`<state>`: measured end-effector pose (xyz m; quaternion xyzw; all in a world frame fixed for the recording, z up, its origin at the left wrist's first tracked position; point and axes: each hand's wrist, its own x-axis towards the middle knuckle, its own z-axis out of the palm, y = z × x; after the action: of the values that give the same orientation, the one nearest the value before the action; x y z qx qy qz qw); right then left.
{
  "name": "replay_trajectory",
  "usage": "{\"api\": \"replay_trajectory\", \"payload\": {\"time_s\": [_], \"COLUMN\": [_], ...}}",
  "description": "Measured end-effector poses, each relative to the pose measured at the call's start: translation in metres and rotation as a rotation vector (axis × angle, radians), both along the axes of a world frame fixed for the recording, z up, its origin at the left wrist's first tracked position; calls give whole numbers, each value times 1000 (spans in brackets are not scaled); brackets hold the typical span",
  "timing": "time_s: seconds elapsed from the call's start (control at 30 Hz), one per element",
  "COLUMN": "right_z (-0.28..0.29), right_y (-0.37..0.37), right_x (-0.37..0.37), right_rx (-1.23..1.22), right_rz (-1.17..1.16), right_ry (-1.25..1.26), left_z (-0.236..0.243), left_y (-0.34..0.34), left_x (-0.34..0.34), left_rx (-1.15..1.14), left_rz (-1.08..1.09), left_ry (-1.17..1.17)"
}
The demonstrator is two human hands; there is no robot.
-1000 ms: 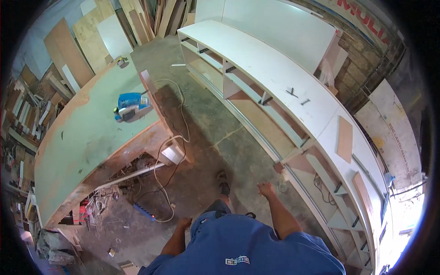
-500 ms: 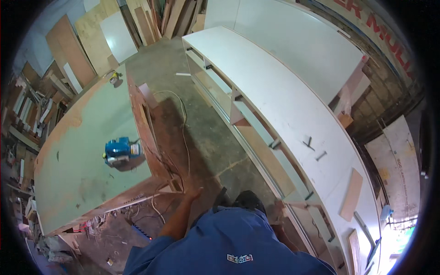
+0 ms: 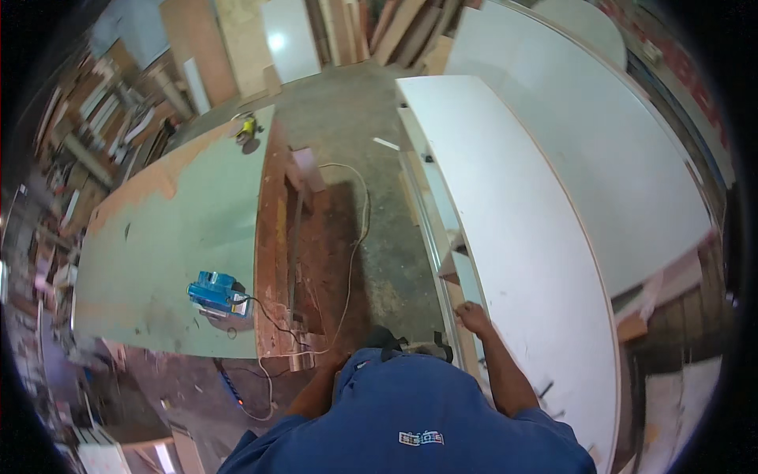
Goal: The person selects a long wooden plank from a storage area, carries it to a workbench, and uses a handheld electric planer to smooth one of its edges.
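My right hand [image 3: 474,317], fingers loosely curled with nothing visible in them, hangs over the open front edge of a long white cabinet [image 3: 521,237] lying on my right. Whether it touches the cabinet I cannot tell. My left hand [image 3: 339,361] is low beside my body, mostly hidden by my blue shirt, near the corner of a green-topped workbench [image 3: 181,245]. On that bench sits a blue corded power tool [image 3: 219,294], its cable running over the bench edge. A yellow-green power tool [image 3: 247,129] lies at the bench's far end.
A pale cable [image 3: 365,213] loops over the concrete floor [image 3: 387,261] between bench and cabinet. Below the bench lies a blue power strip [image 3: 230,385]. Boards [image 3: 288,39] lean on the far wall, offcuts [image 3: 99,110] are heaped at left, and a large white panel [image 3: 584,150] stands behind the cabinet.
My view has shifted, so bench and cabinet lie differently in it. My right hand has come forward into sight over the cabinet's edge; my left has drawn back toward my body.
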<state>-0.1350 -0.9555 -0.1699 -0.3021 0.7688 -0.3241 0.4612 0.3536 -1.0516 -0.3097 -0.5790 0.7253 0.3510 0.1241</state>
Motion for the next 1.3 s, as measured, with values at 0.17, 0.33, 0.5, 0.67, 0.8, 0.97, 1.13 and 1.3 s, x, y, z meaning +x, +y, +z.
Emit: {"api": "replay_trajectory", "payload": {"time_s": [0.17,0.33,0.5,0.67,0.8,0.97,1.13,1.3], "right_z": [62,34,20,28,34,22,29,59], "right_y": [-166,-288,-377,-492,-587,-706,-878,-1053], "right_x": [-41,-47,-62,-97,-140,-204,-263,-321], "right_rx": [-147,-52,113,134,49,25,24,-5], "right_rz": [10,45,28,40,-51,-88,12,80], "right_ry": [-214,-371,-426,-391,-426,-432,-456,-400], "left_z": [-3,-11,-13,37,84,67,-22,7], "left_y": [-20,-88,-263,-497,-641,-748,-793,-862], "left_x": [-22,-48,-87,-155,-235,-302,-264,-295], "left_rx": [162,262,165,-53,-105,-26,-60,278], "left_rz": [400,565,454,237,269,254,-31,311], "left_ry": [31,39,15,-14,118,345,79,35]}}
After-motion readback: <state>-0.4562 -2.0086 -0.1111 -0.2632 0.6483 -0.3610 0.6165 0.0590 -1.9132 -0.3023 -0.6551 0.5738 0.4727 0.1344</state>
